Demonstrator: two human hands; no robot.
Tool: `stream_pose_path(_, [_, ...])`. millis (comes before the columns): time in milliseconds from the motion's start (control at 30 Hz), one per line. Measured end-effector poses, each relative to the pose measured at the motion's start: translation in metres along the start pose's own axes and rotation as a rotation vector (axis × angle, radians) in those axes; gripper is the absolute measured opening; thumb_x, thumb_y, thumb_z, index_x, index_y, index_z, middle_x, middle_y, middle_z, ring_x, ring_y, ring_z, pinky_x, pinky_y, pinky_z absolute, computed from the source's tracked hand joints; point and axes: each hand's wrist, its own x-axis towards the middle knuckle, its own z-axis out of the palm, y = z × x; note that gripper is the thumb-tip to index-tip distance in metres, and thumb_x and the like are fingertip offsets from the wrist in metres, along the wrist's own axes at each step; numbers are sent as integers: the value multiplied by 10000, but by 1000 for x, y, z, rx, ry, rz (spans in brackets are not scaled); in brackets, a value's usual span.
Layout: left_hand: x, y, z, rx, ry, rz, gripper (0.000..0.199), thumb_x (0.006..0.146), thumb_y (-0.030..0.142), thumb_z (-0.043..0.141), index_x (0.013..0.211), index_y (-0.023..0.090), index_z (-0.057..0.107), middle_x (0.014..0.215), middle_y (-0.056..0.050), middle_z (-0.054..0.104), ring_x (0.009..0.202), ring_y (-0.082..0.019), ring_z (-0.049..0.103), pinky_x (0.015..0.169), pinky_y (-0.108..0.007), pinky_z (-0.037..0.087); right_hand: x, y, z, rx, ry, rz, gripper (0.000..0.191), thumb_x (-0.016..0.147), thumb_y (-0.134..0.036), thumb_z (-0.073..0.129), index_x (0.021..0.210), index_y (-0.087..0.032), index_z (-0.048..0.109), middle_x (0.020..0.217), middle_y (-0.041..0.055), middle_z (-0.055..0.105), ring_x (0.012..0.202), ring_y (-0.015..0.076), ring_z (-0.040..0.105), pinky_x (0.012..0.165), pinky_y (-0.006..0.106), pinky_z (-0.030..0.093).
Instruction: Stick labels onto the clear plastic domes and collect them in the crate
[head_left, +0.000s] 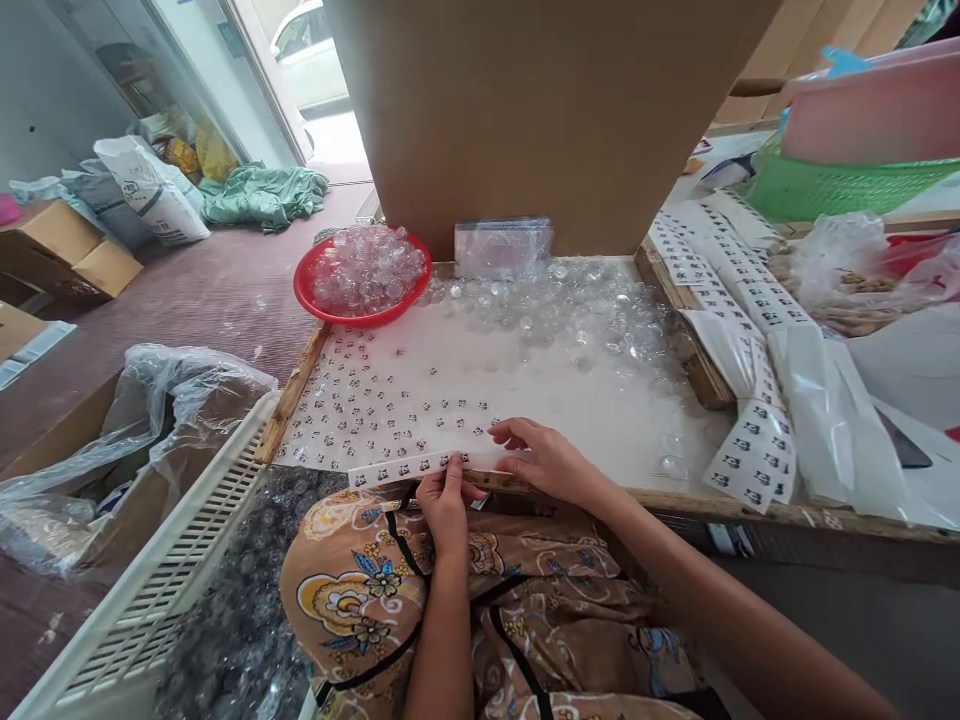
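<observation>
A white strip of panda stickers point(405, 469) lies along the near edge of the white tabletop. My left hand point(444, 505) pinches it, thumb on top and fingers beneath. Just to the right, my right hand point(547, 462) hovers low over the strip's plain end, fingers curved and thumb apart; I make out nothing between them. Many small panda stickers point(360, 395) dot the left half of the board. Clear plastic balls point(585, 305) are heaped toward the back and right.
A red bowl point(306, 285) of clear balls sits at the back left. Wooden strips point(289, 410) edge the tabletop. More sticker strips point(757, 300) lie at the right. A large cardboard sheet point(540, 110) stands behind. A white crate point(150, 590) of clear balls is at lower left.
</observation>
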Motion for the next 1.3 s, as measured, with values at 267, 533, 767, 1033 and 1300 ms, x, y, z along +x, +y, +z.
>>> stream_pose_path(267, [1,-5,-4,-104,-68,-35,421,810,551,653,700,150,714,427,-2,615,393,-150,558,542,-265,440,15,-30,19,-39,-68,-109,99,877,-144,549,887,-200,629,852,39,704,773,168,655,682,267,475])
stream_pose_path(533, [-2,-6,-3,-118,-67,-25,457,832,514,649,532,168,656,381,-7,571,404,-136,517,591,-281,467,7,-18,17,-179,-68,-177,167,963,-193,434,986,-225,596,863,36,709,734,169,652,644,262,455])
stream_pose_path(767, [-1,0,-2,-183,-40,-83,479,778,557,680,503,173,603,369,-14,567,368,-123,485,485,-247,421,-1,-21,32,-265,141,-364,201,960,-187,456,871,-221,632,943,79,679,844,197,632,752,320,504])
stream_pose_path(1033, [-2,-3,-3,-103,-6,-52,473,816,504,656,480,179,582,376,-12,574,378,-113,483,554,-256,448,31,33,-49,158,513,125,242,787,-438,677,768,-203,623,698,15,612,636,146,548,607,288,474])
stream_pose_path(1300, [0,-1,0,-59,2,-23,452,827,446,666,466,183,600,378,-11,584,407,-121,512,688,-294,489,32,95,-60,279,353,452,348,657,-515,702,714,-188,598,558,-30,528,515,103,435,480,245,315])
